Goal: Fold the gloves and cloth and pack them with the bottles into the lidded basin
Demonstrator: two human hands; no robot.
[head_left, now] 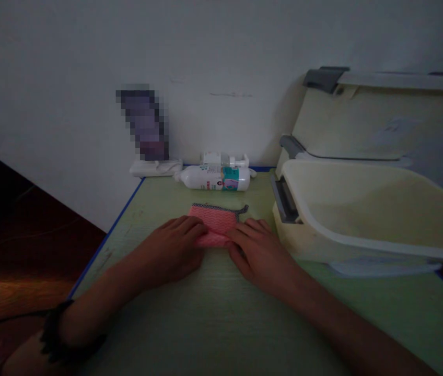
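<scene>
A pink textured cleaning cloth [214, 216] with a dark trimmed edge and a small hanging loop lies folded on the green tabletop. My left hand [178, 244] grips its left side, fingers curled over the near edge. At its right side my right hand [253, 246] pinches the same near edge between thumb and fingers. The fold in front is partly hidden by my fingers. Beyond the cloth, a white bottle [216, 178] with a teal label lies on its side, and a clear pump bottle [223, 159] lies behind it.
On the right stands a large cream storage bin [311, 243] with its lid [362, 120] raised against the wall. A phone [143, 122], pixelated, leans on a white stand [154, 167] at the back left. The table [206, 324] has a blue edge.
</scene>
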